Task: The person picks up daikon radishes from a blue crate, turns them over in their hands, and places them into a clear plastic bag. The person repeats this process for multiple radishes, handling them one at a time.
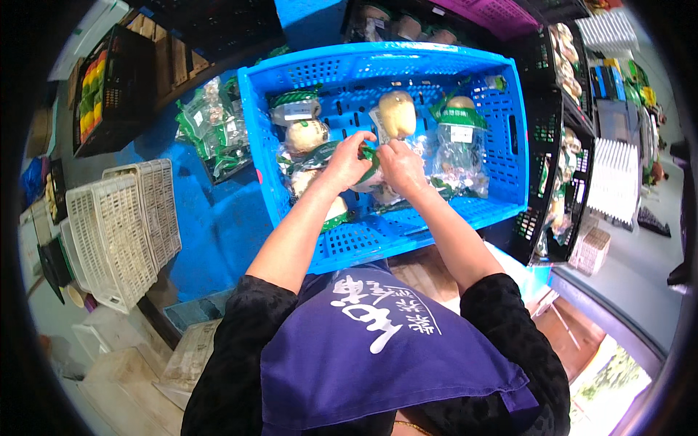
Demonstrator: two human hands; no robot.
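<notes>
A large blue plastic crate (521, 163) lies before me with several bagged pale root vegetables in it. My right hand (402, 168) pinches the green-printed edge of a clear plastic bag (372, 158). At the same edge is my left hand (348, 163), its thumb and index finger spread around the green film and its other fingers partly hidden. Just beyond my hands stands a pale root vegetable (397, 113). Another bag (461, 143), with a green band and a white label, lies at the crate's right. More roots (306, 136) sit along the left side.
Black crates (564, 180) with bagged produce stand at the right. White mesh baskets (117, 234) are stacked at the left, near a black tray of green-printed bags (215, 131). Farther left stands a crate of coloured peppers (92, 95). More black crates (403, 24) line the far side.
</notes>
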